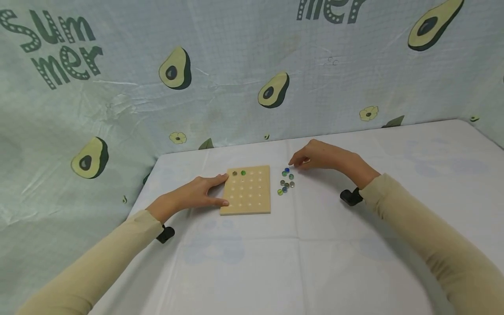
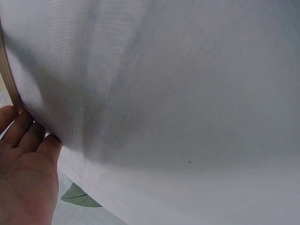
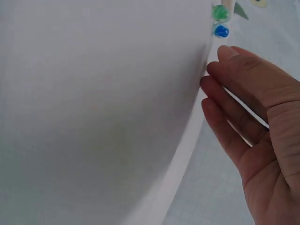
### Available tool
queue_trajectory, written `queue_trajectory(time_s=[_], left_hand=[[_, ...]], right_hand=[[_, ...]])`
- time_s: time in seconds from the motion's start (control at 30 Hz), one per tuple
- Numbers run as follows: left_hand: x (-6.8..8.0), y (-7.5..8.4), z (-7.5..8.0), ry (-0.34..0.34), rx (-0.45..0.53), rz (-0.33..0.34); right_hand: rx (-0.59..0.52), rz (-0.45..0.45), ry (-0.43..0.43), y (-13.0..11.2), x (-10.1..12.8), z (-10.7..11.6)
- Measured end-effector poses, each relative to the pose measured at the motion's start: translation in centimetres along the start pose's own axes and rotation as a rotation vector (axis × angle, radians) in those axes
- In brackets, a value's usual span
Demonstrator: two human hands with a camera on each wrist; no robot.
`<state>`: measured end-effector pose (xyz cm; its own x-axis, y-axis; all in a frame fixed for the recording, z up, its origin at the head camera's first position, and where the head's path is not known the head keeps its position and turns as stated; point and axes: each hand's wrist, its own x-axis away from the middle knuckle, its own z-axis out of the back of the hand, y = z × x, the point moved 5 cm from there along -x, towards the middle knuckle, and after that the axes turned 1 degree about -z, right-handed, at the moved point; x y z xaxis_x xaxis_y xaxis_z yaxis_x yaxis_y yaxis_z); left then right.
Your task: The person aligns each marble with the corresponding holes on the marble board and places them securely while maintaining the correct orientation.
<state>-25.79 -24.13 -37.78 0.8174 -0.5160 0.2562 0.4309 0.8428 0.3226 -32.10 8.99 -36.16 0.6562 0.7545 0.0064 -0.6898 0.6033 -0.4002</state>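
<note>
Head cam shows the left hand [image 1: 197, 194] flat on the white table [image 1: 256, 262], fingers straight and loosely spread, touching the left edge of the wooden peg board [image 1: 247, 190]. Two marbles sit in its top row. Right hand [image 1: 319, 156] hovers at the far side of the loose marbles [image 1: 286, 180], fingertips bunched just beside the blue marble [image 1: 287, 169]; can't tell if it's pinching one.

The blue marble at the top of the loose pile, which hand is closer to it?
Right. The right hand reaches just beside the blue marble; the left hand rests on the wooden board.
</note>
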Motion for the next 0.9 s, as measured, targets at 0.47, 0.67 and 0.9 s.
queue_trajectory(time_s=[0.47, 0.67, 0.9], left_hand=[[0.1, 0.0, -0.1, -0.001, 0.003, -0.004], [0.1, 0.0, -0.1, 0.005, 0.003, -0.010], [0.0, -0.1, -0.2, 0.000, 0.010, -0.003]], right_hand=[[0.049, 0.119, -0.046, -0.3, -2.1, -0.4], [0.054, 0.133, -0.073, -1.0, -2.6, -0.5], [0.112, 0.141, -0.063, -1.4, -2.8, -0.7]])
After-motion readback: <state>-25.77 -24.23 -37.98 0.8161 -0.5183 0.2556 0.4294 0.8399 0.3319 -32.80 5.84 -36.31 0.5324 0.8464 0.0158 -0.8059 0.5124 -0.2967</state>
